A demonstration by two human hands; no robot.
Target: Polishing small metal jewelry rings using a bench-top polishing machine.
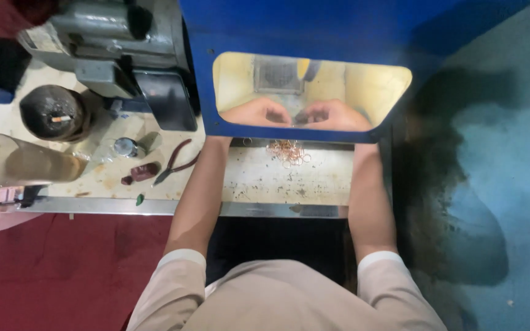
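- While both arms reach in through its lit window, the blue hood (pixel 314 30) is the biggest thing here, and everything below is placed from it.
- Left of the hood stands a grey motor (pixel 111 37). Further left and lower are a dark round pot (pixel 53 113) and a pale cylinder (pixel 19 160) lying on its side.
- Just below the hood runs the pale bench (pixel 259 178), speckled with dark grit.
- Inside the hood, the left hand (pixel 257 113) and right hand (pixel 334 115) sit close together in front of a grille (pixel 279 75). Their fingers are curled and the fingertips nearly meet.
- A small dark piece (pixel 299 116) shows between the fingertips (it is too blurred to tell what it is). I cannot tell whether either hand is clamped on it or only resting against it.
- Judging by the pose, the step in hand is working something small inside the hood. That calls for a firm two-handed pinch and fingertips kept clear of whatever turns in there.
- Below the hood's left corner lie pliers (pixel 176 160) with their handles spread, beside a reddish-brown block (pixel 144 171) and a small glass jar (pixel 125 147).
- Right under the window, between the forearms, lies a loose heap of rings (pixel 288 151). They are thin, coppery-pink wire loops, tangled together, and neither hand touches them.
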